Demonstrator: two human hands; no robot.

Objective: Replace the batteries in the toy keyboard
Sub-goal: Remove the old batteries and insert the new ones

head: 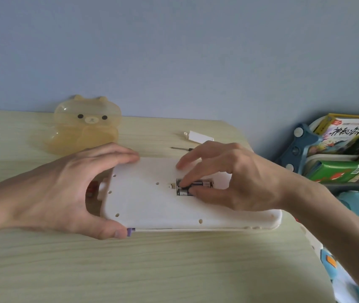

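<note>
The white toy keyboard (152, 202) lies face down on the wooden table (130, 270). Its battery compartment is uncovered, with batteries (198, 185) lying inside. My left hand (65, 189) grips the keyboard's left end, fingers over the far edge and thumb on the near edge. My right hand (229, 178) reaches over the compartment; its thumb and a fingertip pinch the left end of the batteries. The white battery cover (199, 136) lies on the table behind the keyboard, and a small screwdriver (182, 148) lies between them, partly hidden by my right hand.
A translucent orange bear-shaped container (86, 125) stands at the back left of the table. Small red pieces (92, 188) show under my left hand. Off the table's right edge is a shelf with books and boxes (344, 149).
</note>
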